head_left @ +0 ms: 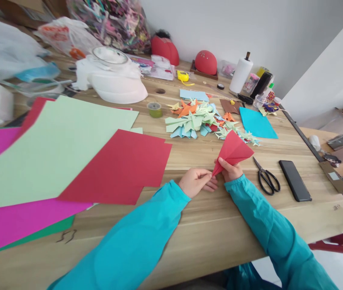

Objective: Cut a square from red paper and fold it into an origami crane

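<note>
A folded red paper (233,151), shaped like a kite with its narrow tip pointing down-left, is held just above the wooden table (207,233). My left hand (196,182) pinches the narrow tip with closed fingers. My right hand (231,170) grips the paper's lower edge from underneath, fingers curled. Both arms wear turquoise sleeves. Behind the paper lies a pile of folded origami pieces (200,119) in pale green, blue and orange.
Large sheets lie at left: red (119,167), pale green (50,151), magenta (11,221). Black scissors (267,177) and a black phone (295,180) rest right of my hands. A teal sheet (257,123), a white bowl-like object (113,78), a paper towel roll (240,74) stand farther back.
</note>
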### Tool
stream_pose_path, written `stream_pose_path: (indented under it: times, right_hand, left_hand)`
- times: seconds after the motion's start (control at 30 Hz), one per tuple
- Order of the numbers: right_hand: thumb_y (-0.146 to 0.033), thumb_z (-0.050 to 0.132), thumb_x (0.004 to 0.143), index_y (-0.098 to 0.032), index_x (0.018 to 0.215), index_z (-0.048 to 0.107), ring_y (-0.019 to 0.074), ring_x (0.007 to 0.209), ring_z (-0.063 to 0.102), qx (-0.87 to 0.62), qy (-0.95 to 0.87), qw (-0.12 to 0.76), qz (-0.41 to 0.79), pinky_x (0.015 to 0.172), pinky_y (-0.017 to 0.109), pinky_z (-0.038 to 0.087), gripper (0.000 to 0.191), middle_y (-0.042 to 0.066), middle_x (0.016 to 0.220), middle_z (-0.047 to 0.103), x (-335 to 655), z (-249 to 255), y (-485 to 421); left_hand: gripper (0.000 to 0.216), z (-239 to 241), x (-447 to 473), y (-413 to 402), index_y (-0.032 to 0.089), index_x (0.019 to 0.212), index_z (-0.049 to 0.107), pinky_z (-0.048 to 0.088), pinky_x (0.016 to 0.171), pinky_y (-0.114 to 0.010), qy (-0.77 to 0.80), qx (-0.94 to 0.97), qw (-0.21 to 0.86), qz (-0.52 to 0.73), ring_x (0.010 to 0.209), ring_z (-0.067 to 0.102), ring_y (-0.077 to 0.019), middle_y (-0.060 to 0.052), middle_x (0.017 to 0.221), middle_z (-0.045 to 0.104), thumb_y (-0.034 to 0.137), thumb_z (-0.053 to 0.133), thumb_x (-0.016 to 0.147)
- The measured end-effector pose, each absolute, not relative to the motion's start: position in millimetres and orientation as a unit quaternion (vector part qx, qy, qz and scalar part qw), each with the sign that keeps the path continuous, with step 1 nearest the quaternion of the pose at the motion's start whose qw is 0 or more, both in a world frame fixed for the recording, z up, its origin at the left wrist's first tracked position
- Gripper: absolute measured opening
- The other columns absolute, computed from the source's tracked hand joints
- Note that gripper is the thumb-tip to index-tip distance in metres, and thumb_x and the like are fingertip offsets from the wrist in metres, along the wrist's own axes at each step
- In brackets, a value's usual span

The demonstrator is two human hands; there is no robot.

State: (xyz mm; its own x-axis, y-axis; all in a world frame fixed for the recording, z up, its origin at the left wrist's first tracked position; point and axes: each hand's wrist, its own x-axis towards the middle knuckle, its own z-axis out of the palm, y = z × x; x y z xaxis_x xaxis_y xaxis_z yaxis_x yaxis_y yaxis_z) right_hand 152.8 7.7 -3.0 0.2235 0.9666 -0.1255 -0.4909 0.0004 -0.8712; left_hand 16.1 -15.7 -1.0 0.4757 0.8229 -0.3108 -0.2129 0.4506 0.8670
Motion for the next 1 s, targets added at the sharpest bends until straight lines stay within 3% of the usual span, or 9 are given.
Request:
stream_pose_path:
  times: [0.23,0.47,0.63,1.0]
  right_hand:
    - [-0.030,0.085,0.043,-0.018,0.065,0.063,0.0151,0.056,0.060,-0.427,-0.247,0.642,0.587,0.049,0.026,0.051,0.033,-0.002,0.058,0.064,159.8,-3.0,13.1]
    - [-0.042,0.079,0.055,-0.016,0.061,0.065,0.0111,0.041,0.052,-0.447,-0.418,0.567,0.552,0.039,0.024,0.043,0.029,-0.001,0.051,0.063,158.4,-12.0,5.0]
    - [-0.041,0.074,0.063,-0.017,0.055,0.063,0.0091,0.040,0.048,-0.456,-0.523,0.511,0.507,0.038,0.021,0.040,0.027,-0.002,0.045,0.058,157.2,-7.5,-3.1]
    - [-0.031,0.084,0.048,-0.017,0.065,0.065,0.0158,0.059,0.061,-0.456,-0.330,0.618,0.548,0.057,0.028,0.053,0.029,0.000,0.062,0.067,159.2,-15.3,8.9]
  left_hand:
    - [0.025,-3.6,15.9,-15.1,0.011,0.067,0.062,0.056,0.059,-0.031,0.380,0.394,0.759,0.353,0.060,0.068,-0.0196,-0.007,0.065,0.069,0.033,0.074,0.065]
    - [0.024,-2.8,16.7,-11.9,0.011,0.078,0.063,0.057,0.060,-0.032,0.382,0.375,0.753,0.381,0.068,0.068,-0.0203,-0.008,0.076,0.070,0.027,0.073,0.064]
    - [0.025,-0.8,16.5,-13.8,0.011,0.067,0.063,0.056,0.057,-0.030,0.375,0.418,0.752,0.345,0.059,0.067,-0.0182,-0.006,0.064,0.069,0.031,0.076,0.061]
    - [0.033,0.3,12.9,-13.9,0.011,0.064,0.061,0.054,0.050,-0.030,0.355,0.418,0.776,0.311,0.054,0.066,-0.0208,-0.008,0.061,0.068,0.042,0.073,0.062]
